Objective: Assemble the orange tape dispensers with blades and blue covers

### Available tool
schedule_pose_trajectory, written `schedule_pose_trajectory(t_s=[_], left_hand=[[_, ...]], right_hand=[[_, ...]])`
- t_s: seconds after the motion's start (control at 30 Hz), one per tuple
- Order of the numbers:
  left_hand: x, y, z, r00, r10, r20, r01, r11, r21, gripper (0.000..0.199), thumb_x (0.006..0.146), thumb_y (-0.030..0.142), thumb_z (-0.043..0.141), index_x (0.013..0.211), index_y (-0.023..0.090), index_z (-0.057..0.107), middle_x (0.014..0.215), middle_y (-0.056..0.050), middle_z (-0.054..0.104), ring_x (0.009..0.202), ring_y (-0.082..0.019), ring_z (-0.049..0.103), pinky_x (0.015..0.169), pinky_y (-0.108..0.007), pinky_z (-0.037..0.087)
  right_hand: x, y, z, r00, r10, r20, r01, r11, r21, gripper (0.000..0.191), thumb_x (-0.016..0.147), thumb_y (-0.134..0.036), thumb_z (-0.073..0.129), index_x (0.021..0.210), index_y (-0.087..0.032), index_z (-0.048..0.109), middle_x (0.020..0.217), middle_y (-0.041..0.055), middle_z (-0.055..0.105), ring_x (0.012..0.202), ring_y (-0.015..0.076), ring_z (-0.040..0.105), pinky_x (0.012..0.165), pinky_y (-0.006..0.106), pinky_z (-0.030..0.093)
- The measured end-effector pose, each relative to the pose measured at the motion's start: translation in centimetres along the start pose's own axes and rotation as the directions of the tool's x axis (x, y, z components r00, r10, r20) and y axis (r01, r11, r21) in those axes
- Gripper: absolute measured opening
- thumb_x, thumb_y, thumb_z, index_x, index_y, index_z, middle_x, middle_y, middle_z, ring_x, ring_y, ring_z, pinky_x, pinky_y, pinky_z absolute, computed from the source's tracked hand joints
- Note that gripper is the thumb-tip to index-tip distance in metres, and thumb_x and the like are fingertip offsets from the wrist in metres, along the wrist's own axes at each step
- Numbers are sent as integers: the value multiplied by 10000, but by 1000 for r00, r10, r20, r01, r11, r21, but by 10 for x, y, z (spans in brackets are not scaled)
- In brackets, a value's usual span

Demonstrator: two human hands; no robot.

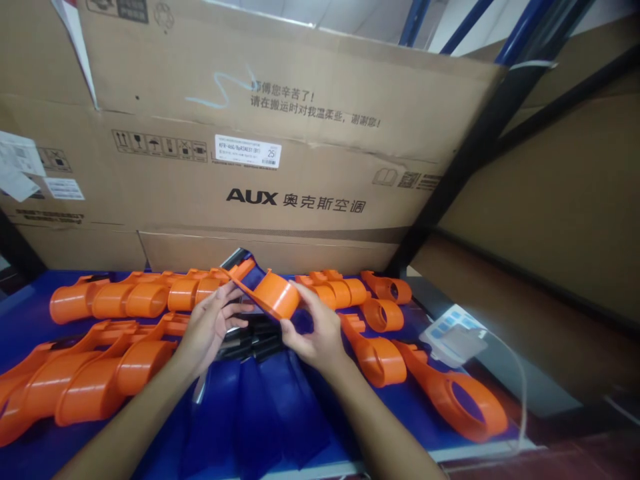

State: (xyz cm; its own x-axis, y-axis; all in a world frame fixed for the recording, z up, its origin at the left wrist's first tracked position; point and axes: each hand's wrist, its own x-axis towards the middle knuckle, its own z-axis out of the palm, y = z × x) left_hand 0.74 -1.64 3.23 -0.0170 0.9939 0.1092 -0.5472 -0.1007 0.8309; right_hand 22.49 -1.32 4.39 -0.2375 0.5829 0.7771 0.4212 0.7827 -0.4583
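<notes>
My right hand (pixel 315 330) grips the round end of an orange plastic part (pixel 277 293), held tilted above the blue surface. The part's narrow end carries a black and silver piece (pixel 236 259) and points up to the left. My left hand (pixel 216 323) is just below that end, its fingers apart and curved, holding nothing. Beneath the hands lie several black-ended pieces (pixel 253 340) with dark blue sheets (pixel 250 413) spreading toward me.
Rows of orange parts (pixel 95 387) lie on the blue surface (pixel 23 327) to the left, others (pixel 383 360) to the right. A white and blue device (pixel 455 333) with a cable sits at right. Cardboard (pixel 300 167) stands behind, beside a dark metal post (pixel 443 180).
</notes>
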Motion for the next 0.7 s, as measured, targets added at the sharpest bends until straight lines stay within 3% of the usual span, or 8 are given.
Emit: schedule_pose_trajectory(t_s=[0.1, 0.27, 0.47, 0.7], left_hand=[[-1, 0, 0, 999, 4, 48, -6, 998, 56, 568, 879, 441, 720, 1379, 205, 589, 1295, -162, 676, 886, -238, 743, 627, -311, 619], [1, -6, -5, 998, 41, -47, -37, 995, 88, 439, 854, 409, 728, 1222, 178, 665, 972, -71, 709, 691, -154, 679, 526, -229, 528], [1, -9, -8, 999, 15, -47, -12, 998, 67, 416, 822, 436, 747, 1133, 170, 669, 862, -39, 683, 634, -145, 635, 499, -228, 488], [-3, -9, -6, 1000, 20, -20, -19, 998, 62, 364, 848, 437, 724, 1097, 176, 673, 808, -24, 670, 612, -143, 619, 494, -233, 467]], right_hand=[[2, 10, -1, 988, 92, -124, -98, 994, -51, 587, 931, -370, 630, 1461, -182, 462, 1279, 170, 677, 1016, 281, 728, 898, 428, 615], [10, 30, -5, 951, 272, -147, -294, 942, -160, 569, 963, -410, 578, 1459, -159, 456, 934, 114, 737, 726, 245, 710, 706, 400, 607], [9, 45, 2, 947, 311, -75, -310, 835, -454, 519, 964, -424, 556, 1393, -134, 530, 952, 146, 744, 827, 300, 717, 771, 421, 566], [8, 50, 21, 925, 380, 7, -306, 756, -579, 484, 1007, -424, 514, 1406, -150, 503, 1136, 181, 723, 990, 306, 720, 866, 403, 548]])
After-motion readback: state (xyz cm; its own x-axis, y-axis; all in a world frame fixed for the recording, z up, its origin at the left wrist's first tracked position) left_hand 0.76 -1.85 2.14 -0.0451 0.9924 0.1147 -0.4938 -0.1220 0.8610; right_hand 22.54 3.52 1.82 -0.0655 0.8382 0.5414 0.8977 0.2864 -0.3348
